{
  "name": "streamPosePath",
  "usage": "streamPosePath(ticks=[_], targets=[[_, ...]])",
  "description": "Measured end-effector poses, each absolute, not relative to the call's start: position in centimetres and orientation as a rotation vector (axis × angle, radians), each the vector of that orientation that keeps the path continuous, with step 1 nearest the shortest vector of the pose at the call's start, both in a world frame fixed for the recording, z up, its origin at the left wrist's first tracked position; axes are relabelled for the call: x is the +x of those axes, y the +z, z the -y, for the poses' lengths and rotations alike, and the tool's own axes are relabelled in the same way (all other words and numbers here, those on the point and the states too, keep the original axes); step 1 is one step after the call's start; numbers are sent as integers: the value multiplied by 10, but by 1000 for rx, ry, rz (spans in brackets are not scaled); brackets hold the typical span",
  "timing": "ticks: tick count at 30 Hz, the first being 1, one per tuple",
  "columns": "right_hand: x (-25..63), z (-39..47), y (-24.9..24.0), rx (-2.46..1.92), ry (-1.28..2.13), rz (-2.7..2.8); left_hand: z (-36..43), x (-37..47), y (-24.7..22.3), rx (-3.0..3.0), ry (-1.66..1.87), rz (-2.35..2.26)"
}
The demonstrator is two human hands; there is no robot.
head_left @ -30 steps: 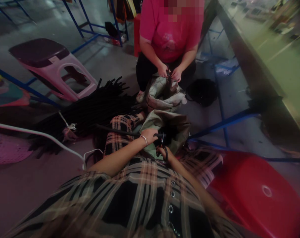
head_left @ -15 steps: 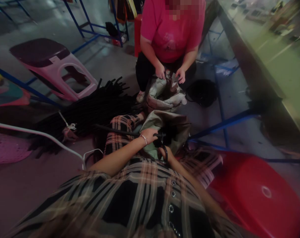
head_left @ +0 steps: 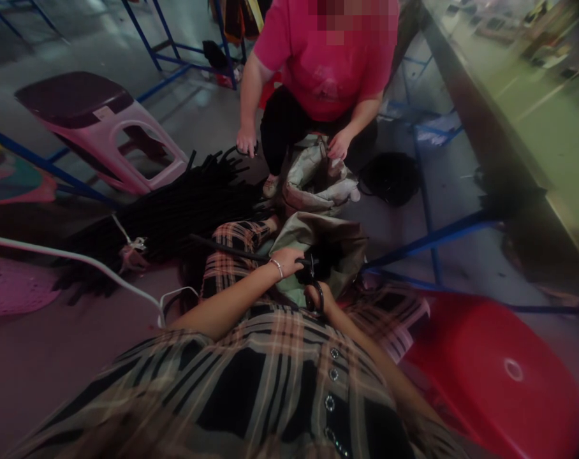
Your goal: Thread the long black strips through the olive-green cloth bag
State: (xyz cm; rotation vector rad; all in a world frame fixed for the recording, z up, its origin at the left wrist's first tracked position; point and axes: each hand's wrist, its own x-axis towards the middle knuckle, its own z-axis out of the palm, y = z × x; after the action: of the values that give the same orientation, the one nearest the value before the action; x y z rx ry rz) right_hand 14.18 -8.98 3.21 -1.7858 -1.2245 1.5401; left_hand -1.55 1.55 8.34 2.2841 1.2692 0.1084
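Note:
My left hand (head_left: 289, 260) is closed around a black foam-like tube (head_left: 239, 252), whose long end runs back to the left over my knee. Just past those fingers, the blades of the scissors (head_left: 320, 294) stand up against the tube's short end. Black handles of these scissors are gripped in my right hand (head_left: 313, 296), partly hidden by them. Below and beyond both hands gapes a grey-green sack (head_left: 349, 239), dark inside; its contents are too dark to make out.
Opposite me a crouching person in a pink shirt (head_left: 325, 83) has a hand on a whitish sack (head_left: 303, 185). A pile of black tubes (head_left: 189, 197) lies on the floor at left. A red stool (head_left: 500, 363) stands right, a pink stool (head_left: 150, 153) left, beside blue table frames (head_left: 428, 239).
The co-worker's one hand has moved from the whitish sack out toward the tube pile, with dark handles in it. My hands stay nearly still; the tube's far end has shifted slightly.

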Motion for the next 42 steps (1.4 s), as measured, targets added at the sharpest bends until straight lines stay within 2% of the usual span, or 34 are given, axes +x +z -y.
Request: streamPosePath(ticks=[7, 16, 26, 35, 42], targets=[[144, 87, 31, -1621, 1582, 1260, -15, -13, 84, 2319, 85, -1241], [143, 92, 31, -1785, 1488, 1226, -18, -18, 80, 2288, 113, -1222], [147, 88, 30, -1597, 1547, 1309, -17, -15, 86, 2345, 46, -1177], [143, 90, 40, -1752, 1530, 1235, -22, -21, 81, 2334, 55, -1170], [143, 89, 33, -1659, 1562, 1219, -19, -18, 81, 2347, 53, -1140]])
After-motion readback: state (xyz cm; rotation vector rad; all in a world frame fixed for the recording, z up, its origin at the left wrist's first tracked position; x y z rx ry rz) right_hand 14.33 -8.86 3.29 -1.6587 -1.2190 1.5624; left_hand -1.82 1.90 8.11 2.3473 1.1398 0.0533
